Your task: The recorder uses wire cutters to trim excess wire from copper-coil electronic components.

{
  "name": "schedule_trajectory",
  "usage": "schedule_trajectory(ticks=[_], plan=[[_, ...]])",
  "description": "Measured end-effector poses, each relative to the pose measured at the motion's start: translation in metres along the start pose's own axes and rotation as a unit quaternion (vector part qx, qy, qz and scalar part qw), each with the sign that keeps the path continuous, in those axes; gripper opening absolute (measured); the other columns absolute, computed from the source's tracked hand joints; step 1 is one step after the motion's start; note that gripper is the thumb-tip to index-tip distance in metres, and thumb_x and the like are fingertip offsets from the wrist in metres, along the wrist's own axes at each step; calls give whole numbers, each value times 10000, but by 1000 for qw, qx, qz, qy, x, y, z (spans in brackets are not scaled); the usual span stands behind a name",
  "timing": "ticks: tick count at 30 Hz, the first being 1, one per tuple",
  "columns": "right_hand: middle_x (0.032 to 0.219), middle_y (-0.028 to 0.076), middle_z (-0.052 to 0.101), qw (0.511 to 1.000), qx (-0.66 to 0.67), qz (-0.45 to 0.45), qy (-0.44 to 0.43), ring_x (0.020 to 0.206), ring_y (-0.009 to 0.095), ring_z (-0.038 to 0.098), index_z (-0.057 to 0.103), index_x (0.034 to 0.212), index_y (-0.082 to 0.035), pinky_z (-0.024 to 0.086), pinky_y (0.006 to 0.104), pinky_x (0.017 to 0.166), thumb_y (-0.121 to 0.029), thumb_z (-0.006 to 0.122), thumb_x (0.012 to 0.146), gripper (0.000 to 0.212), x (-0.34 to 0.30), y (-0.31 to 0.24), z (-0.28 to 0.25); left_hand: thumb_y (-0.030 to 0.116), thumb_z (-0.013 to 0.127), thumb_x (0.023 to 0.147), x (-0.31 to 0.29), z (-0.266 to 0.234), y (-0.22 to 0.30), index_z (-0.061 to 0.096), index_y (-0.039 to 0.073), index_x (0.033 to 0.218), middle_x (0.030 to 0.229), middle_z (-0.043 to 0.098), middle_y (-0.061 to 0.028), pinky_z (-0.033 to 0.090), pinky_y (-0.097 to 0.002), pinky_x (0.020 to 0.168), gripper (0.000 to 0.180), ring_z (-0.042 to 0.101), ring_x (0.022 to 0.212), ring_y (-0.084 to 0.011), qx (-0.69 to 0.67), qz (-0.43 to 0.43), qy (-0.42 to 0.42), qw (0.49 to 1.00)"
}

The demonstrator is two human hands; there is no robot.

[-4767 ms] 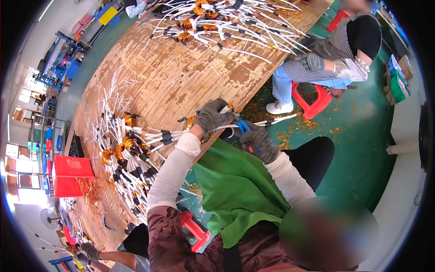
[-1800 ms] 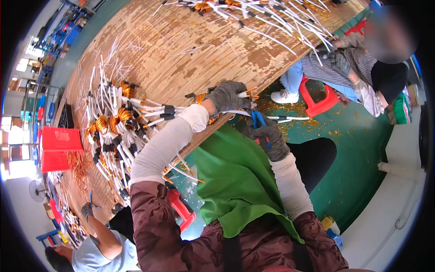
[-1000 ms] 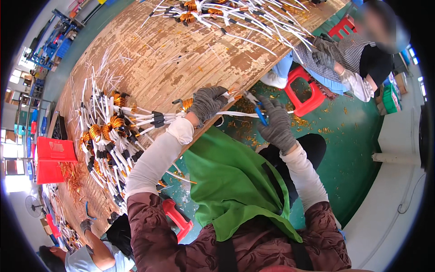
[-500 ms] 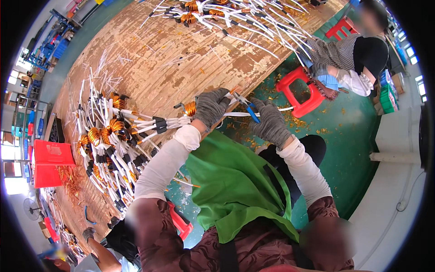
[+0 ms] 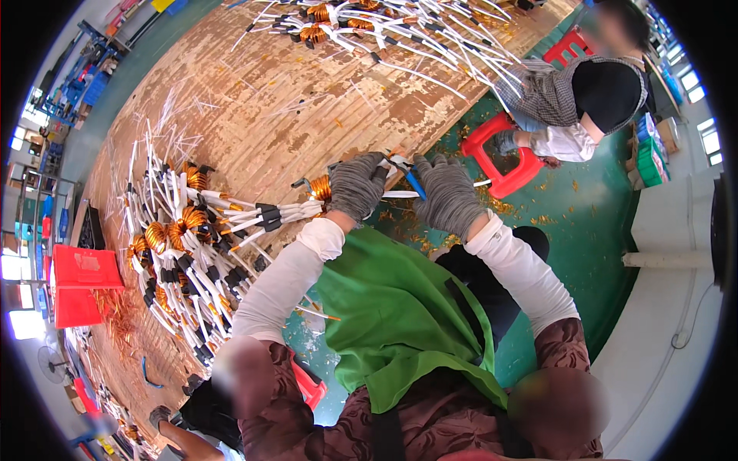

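My left hand point(image 5: 356, 184), in a grey knit glove, grips a copper wire coil point(image 5: 320, 187) with white sleeved leads at the edge of the worn wooden table point(image 5: 254, 100). My right hand point(image 5: 447, 192), also gloved, holds blue-handled cutters point(image 5: 407, 175) whose tip meets a white lead sticking out from the left hand. A green apron point(image 5: 400, 315) covers my lap below both hands.
A heap of copper coils with white leads point(image 5: 184, 246) lies to the left on the table; another heap point(image 5: 369, 31) is at the far edge. A seated person point(image 5: 576, 100) by a red stool point(image 5: 503, 157) is at right. Red bins point(image 5: 77, 284) stand at left.
Both hands have stayed together at the table edge with coil and cutters. The view shifted a little, and the seated person at right appears lower in the picture.
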State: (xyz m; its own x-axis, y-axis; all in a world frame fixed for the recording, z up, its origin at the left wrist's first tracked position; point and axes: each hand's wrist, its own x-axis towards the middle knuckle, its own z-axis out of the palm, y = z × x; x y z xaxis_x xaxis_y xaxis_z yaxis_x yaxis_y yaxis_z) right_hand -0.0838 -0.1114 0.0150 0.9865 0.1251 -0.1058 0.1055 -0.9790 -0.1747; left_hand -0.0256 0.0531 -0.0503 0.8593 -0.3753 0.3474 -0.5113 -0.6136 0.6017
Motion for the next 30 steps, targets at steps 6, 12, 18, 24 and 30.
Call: schedule_trajectory(ticks=[6, 12, 18, 24, 30], plan=[[1038, 206, 519, 999, -26, -6, 44, 964, 339, 522, 429, 1234, -9, 446, 422, 798, -211, 659, 636, 672, -6, -5, 14, 157, 585, 790, -2, 0, 0, 634, 27, 929, 768, 628, -185, 465, -397, 658, 197, 608, 708, -338, 38, 7, -8, 999], [751, 92, 583, 838, 529, 41, -130, 661, 173, 588, 574, 989, 5, 478, 282, 597, -160, 628, 680, 354, -12, 14, 19, 109, 575, 760, -6, -5, 3, 632, 24, 930, 817, 633, -177, 473, -391, 665, 198, 612, 729, -327, 40, 55, -10, 998], [637, 34, 549, 746, 629, 72, -206, 487, 97, 483, 595, 909, 12, 406, 236, 473, -160, 632, 691, 280, -22, 41, 35, 158, 578, 771, -7, -2, 0, 609, 32, 942, 804, 627, -163, 460, -402, 703, 215, 600, 752, -322, 13, 119, -62, 991], [767, 157, 574, 926, 373, -47, -19, 672, 271, 556, 532, 1158, -56, 462, 379, 632, -126, 626, 631, 540, -21, 38, 44, 245, 622, 789, -10, -5, 9, 605, 24, 943, 789, 623, -181, 478, -390, 665, 269, 614, 730, -319, -5, 52, -88, 995], [988, 168, 537, 970, 193, -118, 95, 961, 327, 510, 469, 1241, -98, 441, 416, 803, -128, 651, 596, 670, -16, 47, 44, 252, 633, 783, -8, -10, 12, 604, 29, 951, 750, 624, -161, 470, -375, 633, 281, 608, 690, -307, -72, -2, -140, 988]])
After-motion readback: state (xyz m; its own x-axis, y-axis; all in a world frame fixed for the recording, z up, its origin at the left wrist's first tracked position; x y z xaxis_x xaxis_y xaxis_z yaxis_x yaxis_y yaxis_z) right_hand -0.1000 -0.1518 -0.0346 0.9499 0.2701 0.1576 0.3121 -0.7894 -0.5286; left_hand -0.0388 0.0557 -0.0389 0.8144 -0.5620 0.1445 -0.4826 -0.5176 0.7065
